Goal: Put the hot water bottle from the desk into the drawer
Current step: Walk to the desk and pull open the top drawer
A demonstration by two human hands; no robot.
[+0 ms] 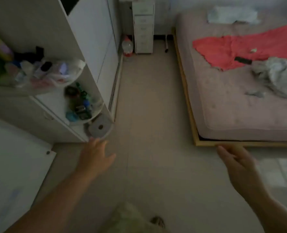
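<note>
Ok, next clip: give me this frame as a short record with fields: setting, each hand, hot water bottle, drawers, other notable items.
setting: dim bedroom, view looking down at the floor
left hand: open, empty, above the floor near the corner shelves
right hand: open, empty, near the corner of the bed
hot water bottle: not identifiable in view
desk: not clearly in view
drawers: white drawer unit at the far wall, all shut
other: red cloth on the bed; wardrobe on the left
task status: nothing held yet

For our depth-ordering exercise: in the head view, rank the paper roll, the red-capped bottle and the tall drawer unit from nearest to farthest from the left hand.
From the left hand:
1. Paper roll, bottom corner shelf, just above the fingertips.
2. Red-capped bottle, floor beside the wardrobe.
3. Tall drawer unit, against the far wall.
</note>
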